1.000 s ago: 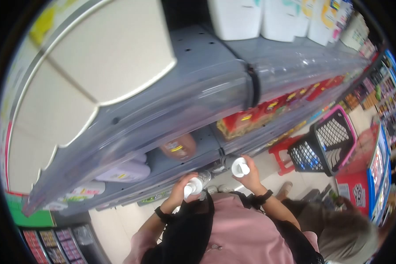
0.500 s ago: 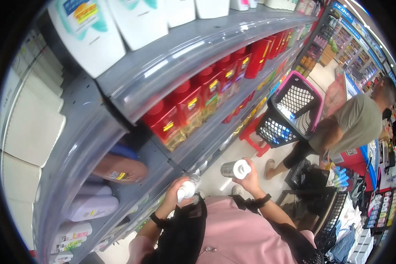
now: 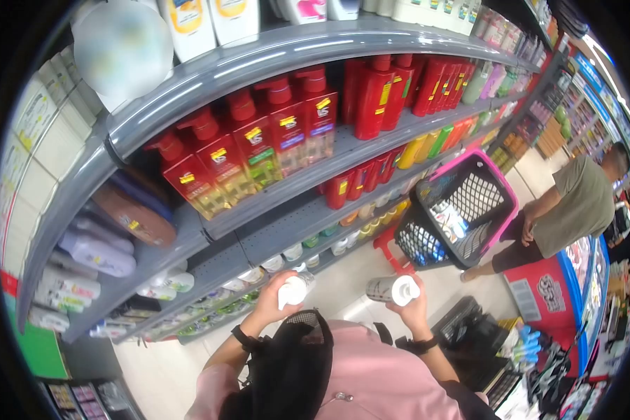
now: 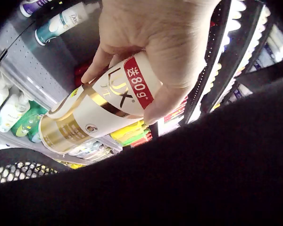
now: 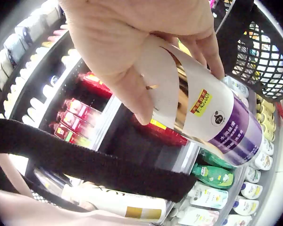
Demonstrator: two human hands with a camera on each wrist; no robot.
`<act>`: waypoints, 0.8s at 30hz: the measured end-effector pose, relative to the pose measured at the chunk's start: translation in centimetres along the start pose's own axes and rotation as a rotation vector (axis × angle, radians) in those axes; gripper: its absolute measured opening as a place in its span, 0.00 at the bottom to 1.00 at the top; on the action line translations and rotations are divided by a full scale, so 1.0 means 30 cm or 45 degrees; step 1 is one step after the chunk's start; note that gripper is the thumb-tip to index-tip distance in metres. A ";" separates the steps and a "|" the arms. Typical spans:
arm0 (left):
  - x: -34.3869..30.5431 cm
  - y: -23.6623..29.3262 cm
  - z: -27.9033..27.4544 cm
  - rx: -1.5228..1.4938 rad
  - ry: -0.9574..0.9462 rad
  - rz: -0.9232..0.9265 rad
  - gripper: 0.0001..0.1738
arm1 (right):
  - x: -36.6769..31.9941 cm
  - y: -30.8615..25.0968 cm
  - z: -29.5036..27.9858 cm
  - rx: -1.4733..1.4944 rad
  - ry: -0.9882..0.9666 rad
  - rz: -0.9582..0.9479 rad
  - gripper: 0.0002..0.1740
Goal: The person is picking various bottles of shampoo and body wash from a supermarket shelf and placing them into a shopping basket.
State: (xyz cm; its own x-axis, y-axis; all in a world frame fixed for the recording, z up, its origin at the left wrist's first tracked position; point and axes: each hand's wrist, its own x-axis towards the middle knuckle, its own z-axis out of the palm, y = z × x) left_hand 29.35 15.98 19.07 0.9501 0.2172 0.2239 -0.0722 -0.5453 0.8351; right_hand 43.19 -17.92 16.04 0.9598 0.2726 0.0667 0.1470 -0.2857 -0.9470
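Observation:
My left hand [image 3: 267,306] grips a white and gold pump bottle [image 4: 96,108] marked LUX near its top, with a red band at its shoulder. Thumb and fingers wrap the bottle's upper end in the left wrist view. In my right hand [image 3: 416,313] is a second pump bottle [image 5: 191,96], white with a purple lower end and a yellow price sticker. Its white pump top [image 3: 404,290] faces up toward the head camera. Both bottles are held apart in front of my body, beside the shelves. The left bottle's label is hidden from the head view.
Shelves [image 3: 259,203] curve along the left and front, with red pump bottles [image 3: 241,140] in rows. A black basket [image 3: 427,192] with a pink rim holds items, above a red stand [image 3: 392,253]. Beyond it is a person [image 3: 574,210] by a red and blue cabinet [image 3: 549,290].
The head view has swung, bringing more of the red bottles and lower shelves into sight. Both hands keep hold of their bottles in front of the body throughout.

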 end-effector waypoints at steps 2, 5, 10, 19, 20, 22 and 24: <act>-0.004 0.064 0.115 -0.018 0.055 -0.056 0.40 | -0.007 0.013 -0.152 -0.029 -0.047 0.027 0.51; 0.024 0.140 0.231 -0.114 0.174 -0.198 0.40 | 0.031 0.005 -0.308 -0.005 -0.092 0.026 0.51; 0.003 0.284 0.364 -0.096 0.244 -0.219 0.40 | 0.109 0.020 -0.503 -0.113 -0.197 -0.060 0.51; 0.196 0.376 0.465 -0.142 0.191 -0.272 0.41 | 0.395 -0.031 -0.686 0.111 0.010 -0.107 0.53; 0.222 0.380 0.468 -0.135 0.193 -0.265 0.41 | 0.409 -0.043 -0.715 0.081 0.050 -0.095 0.53; 0.353 0.358 0.516 -0.176 0.211 -0.169 0.41 | 0.509 -0.073 -0.768 0.064 0.149 -0.118 0.51; 0.532 0.348 0.604 -0.228 0.119 -0.089 0.41 | 0.623 -0.085 -0.851 0.032 0.227 -0.106 0.50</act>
State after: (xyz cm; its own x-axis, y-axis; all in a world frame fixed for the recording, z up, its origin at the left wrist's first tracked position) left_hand 49.27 -0.91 22.25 0.9230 0.3280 0.2010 -0.0679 -0.3755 0.9243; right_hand 66.87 -35.55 27.72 0.9720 0.1266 0.1978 0.2239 -0.2456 -0.9432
